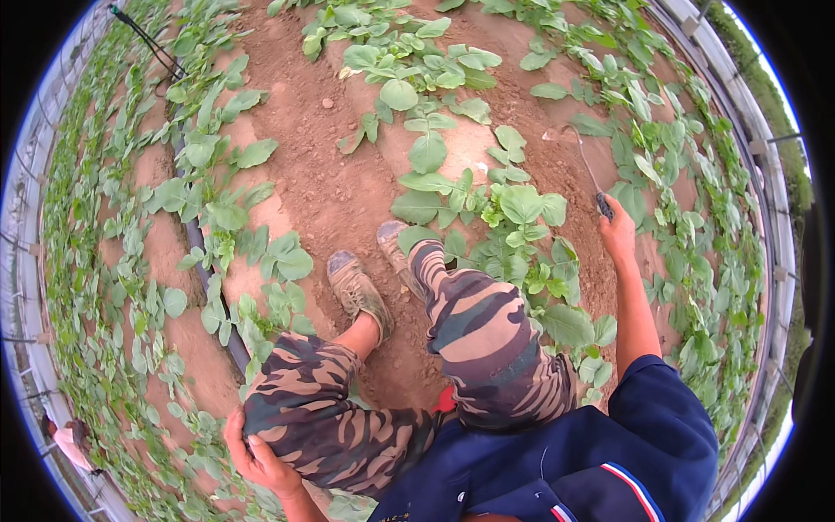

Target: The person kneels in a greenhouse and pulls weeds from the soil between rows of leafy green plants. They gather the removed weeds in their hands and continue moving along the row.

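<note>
My right hand (618, 230) grips the dark wrapped handle of a small hand hoe (587, 162) with a thin bent metal shank. Its blade end (553, 135) rests at the bare soil in the furrow to the right, close to leafy plants. The exact shape of the blade is hard to make out. Down at the lower left, my left hand (264, 464) lies against my camouflage-clad knee (293, 404), thumb apart from the fingers, with no tool in it. Between the hoe and my legs grows a row of broad-leaved green seedlings (522, 207).
My soiled shoes (355, 284) stand in the reddish soil furrow (313, 163). A black irrigation pipe (207, 271) runs along the left rows, near a dark stake with a green tip (140, 32). Another person (70, 444) is at the far lower left. A metal frame (770, 156) borders the right side.
</note>
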Tool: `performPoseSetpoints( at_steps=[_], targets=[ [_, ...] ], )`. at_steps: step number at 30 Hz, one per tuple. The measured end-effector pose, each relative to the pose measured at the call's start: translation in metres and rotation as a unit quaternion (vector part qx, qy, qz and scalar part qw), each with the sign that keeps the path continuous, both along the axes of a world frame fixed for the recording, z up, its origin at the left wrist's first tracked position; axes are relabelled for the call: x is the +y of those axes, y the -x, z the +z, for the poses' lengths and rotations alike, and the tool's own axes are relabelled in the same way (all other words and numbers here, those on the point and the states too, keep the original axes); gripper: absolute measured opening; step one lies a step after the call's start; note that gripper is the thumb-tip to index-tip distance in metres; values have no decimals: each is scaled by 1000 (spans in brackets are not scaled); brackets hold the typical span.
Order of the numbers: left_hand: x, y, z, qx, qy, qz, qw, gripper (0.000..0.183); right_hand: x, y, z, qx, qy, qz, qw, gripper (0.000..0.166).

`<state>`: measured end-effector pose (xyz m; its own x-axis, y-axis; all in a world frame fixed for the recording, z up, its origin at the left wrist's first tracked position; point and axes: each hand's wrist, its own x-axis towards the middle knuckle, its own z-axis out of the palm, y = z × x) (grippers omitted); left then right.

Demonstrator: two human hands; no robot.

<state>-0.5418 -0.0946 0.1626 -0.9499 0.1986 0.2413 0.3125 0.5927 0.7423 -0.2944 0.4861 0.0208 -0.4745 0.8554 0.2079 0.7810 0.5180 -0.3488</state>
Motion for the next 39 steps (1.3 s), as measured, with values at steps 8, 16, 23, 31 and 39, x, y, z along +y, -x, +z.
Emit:
performPoseSetpoints(
  at_steps=[8,16,23,31,39],
  targets=[
    [0,1,4,-7,14,-42,999,32,-5,-36,19,-242,84,50,965,27],
    [-9,21,18,-156,77,-62,983,33,-12,2,-21,-234,75,-10,969,16],
    [-10,70,11,-459,-3,-96,883,35,-5,-71,-43,-191,64,32,979,20],
    [-8,115,-29,-418,214,-175,865,9,-34,-136,47,-344,102,-29,933,18],
    [-1,131,-41,23,496,-296,816,22,-50,-162,-3,-257,83,-25,963,17]
  ],
)
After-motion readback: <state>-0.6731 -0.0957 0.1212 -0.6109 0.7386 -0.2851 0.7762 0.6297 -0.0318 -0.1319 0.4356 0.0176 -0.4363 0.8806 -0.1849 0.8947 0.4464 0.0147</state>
